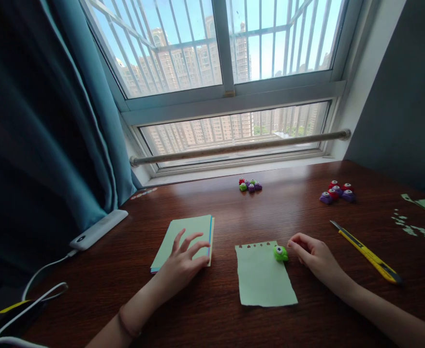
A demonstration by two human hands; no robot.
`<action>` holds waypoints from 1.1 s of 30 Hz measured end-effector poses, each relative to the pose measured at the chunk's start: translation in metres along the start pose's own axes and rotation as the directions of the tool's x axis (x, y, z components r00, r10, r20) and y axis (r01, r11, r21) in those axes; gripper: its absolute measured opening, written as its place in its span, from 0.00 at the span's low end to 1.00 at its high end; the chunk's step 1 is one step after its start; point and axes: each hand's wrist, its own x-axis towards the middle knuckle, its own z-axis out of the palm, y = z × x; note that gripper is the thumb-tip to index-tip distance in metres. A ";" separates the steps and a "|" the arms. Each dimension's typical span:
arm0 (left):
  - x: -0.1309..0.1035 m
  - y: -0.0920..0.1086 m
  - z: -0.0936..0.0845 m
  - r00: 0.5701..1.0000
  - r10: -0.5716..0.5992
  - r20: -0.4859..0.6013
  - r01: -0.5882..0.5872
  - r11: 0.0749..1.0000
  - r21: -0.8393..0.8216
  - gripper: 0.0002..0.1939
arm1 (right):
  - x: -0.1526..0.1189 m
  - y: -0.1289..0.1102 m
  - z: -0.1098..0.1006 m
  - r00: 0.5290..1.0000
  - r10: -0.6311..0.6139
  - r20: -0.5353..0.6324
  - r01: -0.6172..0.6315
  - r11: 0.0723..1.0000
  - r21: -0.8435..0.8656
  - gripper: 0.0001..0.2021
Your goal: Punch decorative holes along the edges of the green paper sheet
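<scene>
the left hand (183,263) lies over a stack of pale green paper (167,246), its fingers spread wide. the right hand (317,257) is curled, thumb and forefinger drawn close together; whether their tips meet, or pinch anything, i cannot tell. just beside them, a lime-green craft punch (281,253) sits at the upper right corner of a loose pale green sheet (265,280), between the two hands on the dark wooden counter (197,316). small holes (255,245) run along the sheet's top edge. a yellow snap-off utility knife (368,253) lies right of the right hand, blade bared. farther back stand a cluster of red, green and purple punches (251,187) and another of red and purple ones (337,191).
</scene>
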 end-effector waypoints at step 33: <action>-0.011 0.006 -0.006 0.972 0.141 -0.188 -0.167 0.977 -0.134 0.12 | -0.002 -0.011 -0.002 0.998 -0.032 -0.052 0.038 0.991 0.126 0.18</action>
